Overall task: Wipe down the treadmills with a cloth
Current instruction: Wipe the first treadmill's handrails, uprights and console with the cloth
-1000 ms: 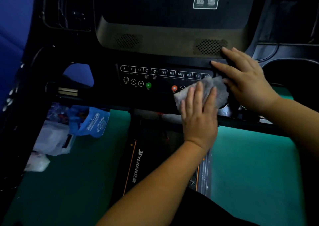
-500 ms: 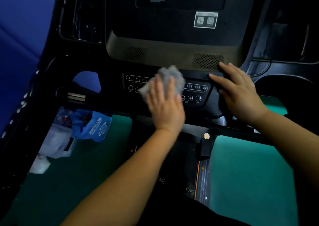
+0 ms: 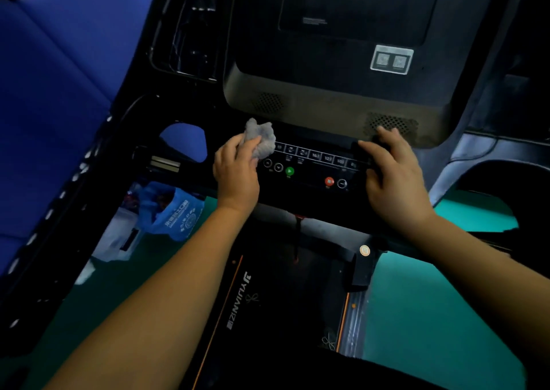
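A: Where's the cloth (image 3: 260, 139)?
B: Ctr-left of frame, bunched, pinched by left hand (image 3: 236, 175) on control panel (image 3: 312, 178). Right hand (image 3: 395, 181) at panel's right end, fingers spread.
A: Risk?
B: Prob. wiping over green button (image 3: 289, 171); pressure could trigger a start.

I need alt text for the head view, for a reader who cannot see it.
A person's left hand holds a grey cloth against the left end of a treadmill's button panel, while the right hand rests on its right end. Below are the black belt, green floor and a blue bag at the left.
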A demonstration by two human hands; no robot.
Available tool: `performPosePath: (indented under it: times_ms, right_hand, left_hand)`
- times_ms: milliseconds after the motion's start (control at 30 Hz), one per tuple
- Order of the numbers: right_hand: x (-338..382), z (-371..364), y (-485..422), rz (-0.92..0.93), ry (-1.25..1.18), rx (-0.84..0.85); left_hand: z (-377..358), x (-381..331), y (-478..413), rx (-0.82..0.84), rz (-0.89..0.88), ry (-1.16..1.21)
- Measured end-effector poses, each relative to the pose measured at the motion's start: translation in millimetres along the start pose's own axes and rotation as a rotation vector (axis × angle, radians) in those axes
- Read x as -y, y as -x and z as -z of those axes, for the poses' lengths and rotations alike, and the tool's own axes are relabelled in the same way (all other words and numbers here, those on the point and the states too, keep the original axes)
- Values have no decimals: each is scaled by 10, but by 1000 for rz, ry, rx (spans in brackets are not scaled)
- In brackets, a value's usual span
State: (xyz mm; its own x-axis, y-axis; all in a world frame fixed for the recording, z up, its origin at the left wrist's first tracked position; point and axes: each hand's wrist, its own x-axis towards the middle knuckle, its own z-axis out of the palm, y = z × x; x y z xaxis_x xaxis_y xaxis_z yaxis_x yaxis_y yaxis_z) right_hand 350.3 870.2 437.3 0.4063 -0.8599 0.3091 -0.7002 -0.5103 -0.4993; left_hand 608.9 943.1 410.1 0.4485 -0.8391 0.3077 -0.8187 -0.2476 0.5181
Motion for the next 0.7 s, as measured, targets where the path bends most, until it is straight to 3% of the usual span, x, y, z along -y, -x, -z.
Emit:
performPosePath:
  times_ms: [100, 167, 200, 367, 533, 633, 700]
  right_hand:
    - [319, -192, -200, 100, -30, 92]
    - [537, -353, -365, 140, -18, 128]
    - [641, -434, -458, 156, -3, 135]
    - [986, -847, -964, 181, 95, 126]
    - [1073, -1055, -1067, 174, 243, -3]
    - [1079, -1085, -1047, 180, 276, -29]
    - [1092, -1093, -1051, 171, 282, -34]
  left_hand:
    - [283, 248, -142, -155, 242, 280]
    - [466, 562, -138, -318, 446, 288]
    - [520, 700, -110, -348, 452, 244]
    - [233, 939, 76, 106, 97, -38]
    - [477, 1612, -221, 154, -69, -142]
    - [678, 2077, -487, 169, -27, -206]
    - [611, 1980, -486, 149, 40, -198]
